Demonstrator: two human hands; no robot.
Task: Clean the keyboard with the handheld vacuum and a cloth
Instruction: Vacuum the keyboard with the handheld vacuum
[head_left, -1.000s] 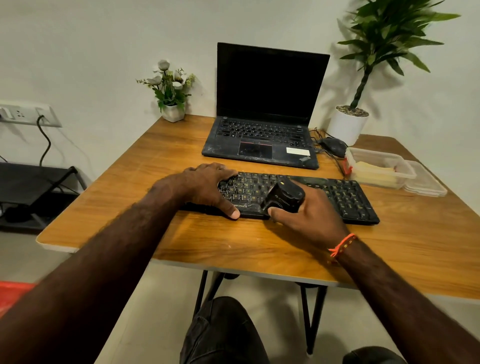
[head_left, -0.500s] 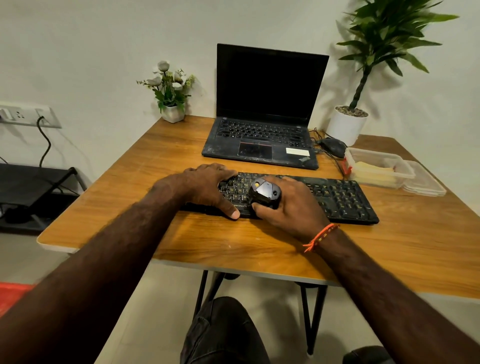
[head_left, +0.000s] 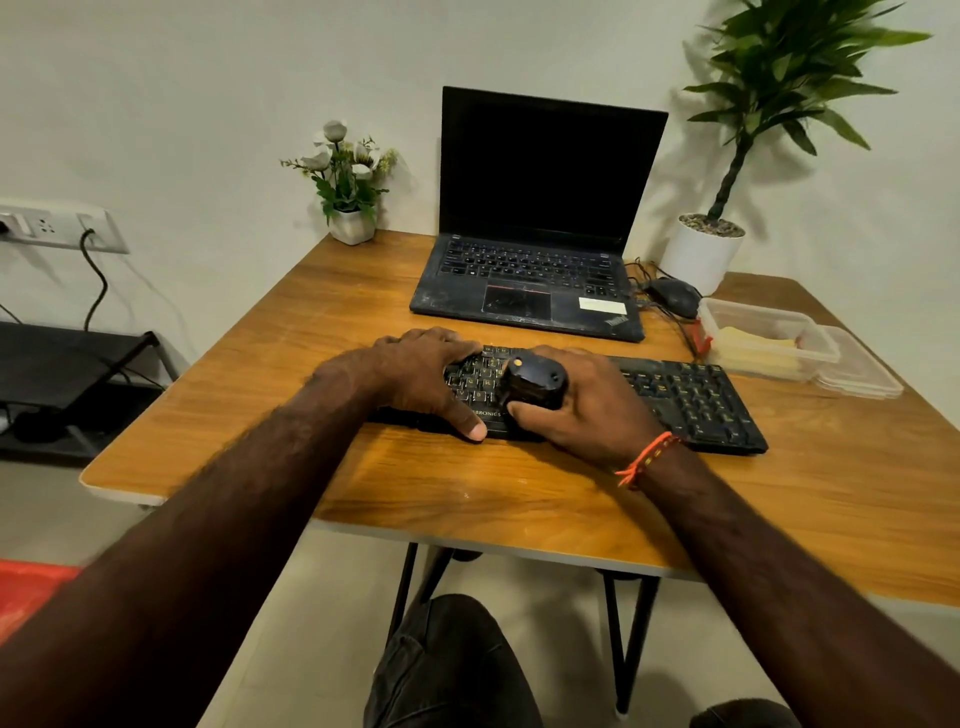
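A black keyboard (head_left: 691, 400) lies across the wooden table (head_left: 322, 312) in front of me. My left hand (head_left: 415, 374) rests flat on the keyboard's left end, thumb down on its front edge. My right hand (head_left: 592, 410) grips a small black handheld vacuum (head_left: 535, 384), which stands on the keys just right of my left hand. A yellow cloth (head_left: 753, 345) lies inside a clear plastic box (head_left: 821, 345) at the right of the table.
An open black laptop (head_left: 540, 218) stands behind the keyboard. A black mouse (head_left: 675, 296) with cables lies to its right. A small flower pot (head_left: 353, 223) stands at back left, a tall potted plant (head_left: 706, 249) at back right. The box's lid (head_left: 872, 374) lies beside the box.
My right hand has slid the vacuum leftward along the keyboard, up close to my left hand. The left hand has stayed in place.
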